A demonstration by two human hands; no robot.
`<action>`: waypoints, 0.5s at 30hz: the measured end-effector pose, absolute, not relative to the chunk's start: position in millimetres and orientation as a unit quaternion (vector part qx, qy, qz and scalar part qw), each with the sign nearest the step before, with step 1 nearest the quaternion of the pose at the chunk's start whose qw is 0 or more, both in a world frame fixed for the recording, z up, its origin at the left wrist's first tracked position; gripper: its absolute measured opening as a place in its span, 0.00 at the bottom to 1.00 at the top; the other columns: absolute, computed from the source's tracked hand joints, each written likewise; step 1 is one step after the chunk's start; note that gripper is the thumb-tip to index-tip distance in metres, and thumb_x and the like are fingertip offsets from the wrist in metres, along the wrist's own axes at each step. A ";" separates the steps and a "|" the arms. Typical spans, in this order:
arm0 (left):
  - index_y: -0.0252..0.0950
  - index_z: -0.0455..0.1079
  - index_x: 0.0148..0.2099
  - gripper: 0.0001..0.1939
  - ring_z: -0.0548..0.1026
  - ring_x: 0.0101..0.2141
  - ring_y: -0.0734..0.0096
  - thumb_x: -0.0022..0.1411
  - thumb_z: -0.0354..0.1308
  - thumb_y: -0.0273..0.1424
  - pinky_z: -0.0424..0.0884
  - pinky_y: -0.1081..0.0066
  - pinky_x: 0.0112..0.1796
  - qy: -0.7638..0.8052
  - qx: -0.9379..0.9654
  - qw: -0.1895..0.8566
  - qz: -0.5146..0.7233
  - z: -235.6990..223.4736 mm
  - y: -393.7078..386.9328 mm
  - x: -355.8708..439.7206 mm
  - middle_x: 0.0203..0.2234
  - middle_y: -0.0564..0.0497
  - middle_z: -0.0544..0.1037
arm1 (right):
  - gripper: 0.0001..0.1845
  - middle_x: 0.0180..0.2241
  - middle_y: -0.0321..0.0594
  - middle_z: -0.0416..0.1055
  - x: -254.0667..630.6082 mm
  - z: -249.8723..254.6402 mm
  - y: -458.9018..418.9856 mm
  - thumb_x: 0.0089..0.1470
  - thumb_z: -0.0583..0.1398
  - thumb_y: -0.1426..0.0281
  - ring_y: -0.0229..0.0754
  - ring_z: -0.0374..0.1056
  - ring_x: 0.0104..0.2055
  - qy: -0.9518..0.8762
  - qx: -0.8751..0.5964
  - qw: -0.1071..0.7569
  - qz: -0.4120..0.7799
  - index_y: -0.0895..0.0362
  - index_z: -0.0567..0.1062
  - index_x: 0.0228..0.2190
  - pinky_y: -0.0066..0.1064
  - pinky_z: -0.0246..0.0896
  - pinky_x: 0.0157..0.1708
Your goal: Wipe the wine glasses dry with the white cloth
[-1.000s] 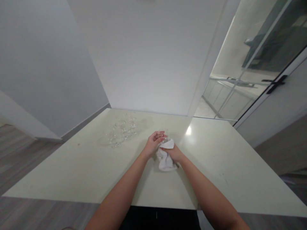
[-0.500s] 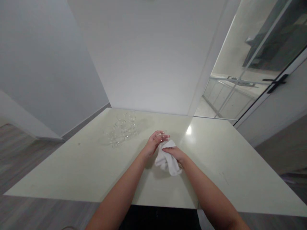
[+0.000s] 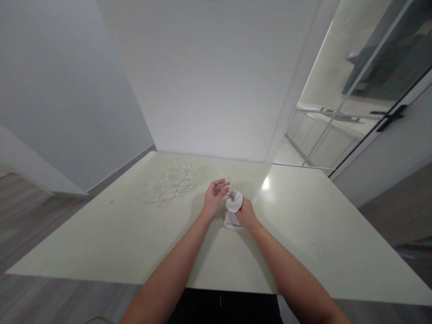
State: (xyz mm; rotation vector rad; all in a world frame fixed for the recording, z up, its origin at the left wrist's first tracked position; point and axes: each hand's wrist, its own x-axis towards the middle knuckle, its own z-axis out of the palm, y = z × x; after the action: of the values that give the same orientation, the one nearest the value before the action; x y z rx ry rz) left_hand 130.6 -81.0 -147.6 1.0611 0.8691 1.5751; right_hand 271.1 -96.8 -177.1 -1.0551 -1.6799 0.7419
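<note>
Over the middle of the table, my left hand [image 3: 214, 194] curls its fingers around a clear glass [image 3: 231, 192], closed on it. Only part of this glass shows, as fingers and cloth cover the rest. My right hand [image 3: 247, 213] is closed on a white cloth [image 3: 232, 205] that wraps against the near end of the glass. The cloth's lower end hangs toward the tabletop. To the left, several clear stemmed glasses [image 3: 170, 176] stand close together, their outlines faint against the pale surface.
The pale table [image 3: 111, 243] runs wide in front of me, its far edge against a white wall [image 3: 209, 90]. At the right is a glazed panel beside a door with a black handle [image 3: 391, 118]. Grey floor shows past both sides.
My right hand has turned and drawn the cloth up round the glass, so the cloth is more bunched. My left hand has shifted slightly left, its fingers a little looser.
</note>
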 end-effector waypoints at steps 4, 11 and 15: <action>0.35 0.69 0.48 0.24 0.77 0.38 0.72 0.53 0.65 0.44 0.70 0.73 0.37 0.363 0.338 0.498 0.711 -153.7 -70.6 119.7 0.46 0.43 0.76 | 0.17 0.45 0.44 0.75 273.8 -173.3 -92.8 0.53 0.58 0.67 0.46 0.70 0.47 -0.619 -0.412 0.584 0.327 0.56 0.75 0.44 0.37 0.62 0.51; 0.38 0.66 0.51 0.25 0.76 0.45 0.67 0.53 0.66 0.41 0.70 0.66 0.46 0.297 0.402 0.507 0.703 -152.8 -71.1 113.9 0.52 0.41 0.73 | 0.16 0.40 0.40 0.78 263.6 -184.2 -78.4 0.49 0.62 0.58 0.45 0.73 0.43 -0.298 -0.399 0.609 0.617 0.55 0.75 0.37 0.36 0.68 0.44; 0.38 0.64 0.54 0.30 0.74 0.49 0.61 0.50 0.69 0.34 0.70 0.62 0.48 0.276 0.595 0.442 0.613 -148.7 -84.5 121.8 0.53 0.40 0.72 | 0.10 0.31 0.39 0.79 263.3 -188.8 -77.7 0.47 0.63 0.65 0.45 0.75 0.34 -0.267 -0.385 0.576 0.670 0.56 0.75 0.33 0.34 0.69 0.35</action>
State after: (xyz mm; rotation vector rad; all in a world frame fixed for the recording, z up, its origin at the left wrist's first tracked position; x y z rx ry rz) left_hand 121.8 -84.5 -148.7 1.4759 0.6847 1.5202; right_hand 263.3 -77.7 -188.8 -0.9013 -0.6260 1.5686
